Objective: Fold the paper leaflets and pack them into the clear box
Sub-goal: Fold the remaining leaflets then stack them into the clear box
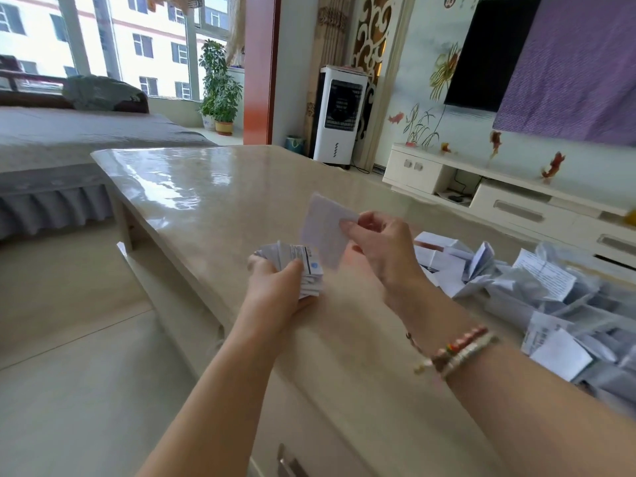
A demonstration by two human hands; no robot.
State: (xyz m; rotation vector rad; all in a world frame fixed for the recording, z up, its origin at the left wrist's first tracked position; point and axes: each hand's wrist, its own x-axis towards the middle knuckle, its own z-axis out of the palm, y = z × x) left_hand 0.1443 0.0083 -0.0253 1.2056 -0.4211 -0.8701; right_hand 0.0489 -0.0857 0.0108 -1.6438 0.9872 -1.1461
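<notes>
One white leaflet (325, 232) hangs pinched at its right edge by the right hand (375, 246), above the table (192, 187), its long axis running from far-left down to near-right. It looks blank and slightly blurred. The left hand (275, 287) grips a stack of folded leaflets (303, 266), printed edges showing. A loose pile of leaflets (557, 304) lies on the right.

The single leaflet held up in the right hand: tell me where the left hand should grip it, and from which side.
Grip the leaflet at its free lower-left edge, coming from the left. The right hand already pinches its right edge, and it hangs nearly upright above the table, leaving that side open.
</notes>
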